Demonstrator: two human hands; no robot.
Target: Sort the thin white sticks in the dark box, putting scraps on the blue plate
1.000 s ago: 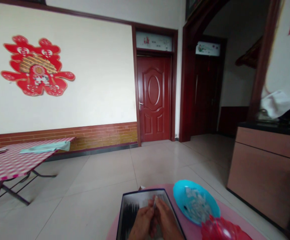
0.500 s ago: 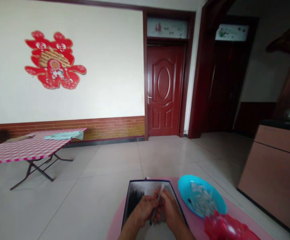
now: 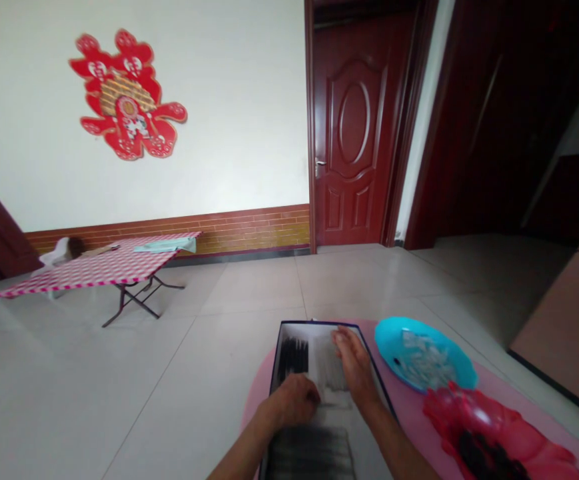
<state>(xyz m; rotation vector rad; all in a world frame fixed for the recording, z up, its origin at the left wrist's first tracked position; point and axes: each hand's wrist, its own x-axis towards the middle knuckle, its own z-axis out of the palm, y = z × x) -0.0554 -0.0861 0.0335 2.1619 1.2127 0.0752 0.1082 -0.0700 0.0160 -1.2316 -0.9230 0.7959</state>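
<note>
The navy-rimmed, black-streaked white tray [image 3: 299, 353] touches left hand [image 3: 294, 400] and right hand [image 3: 354, 367].

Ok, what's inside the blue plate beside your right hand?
The blue plate holds a heap of pale pieces, too small to identify, with a dark speck near its left edge. The plate's underside cannot be seen.

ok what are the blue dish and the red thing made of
The blue dish looks like glossy plastic, with an even colour and smooth sheen. The red thing seems translucent plastic, perhaps a bag: dark contents show through it.
</note>
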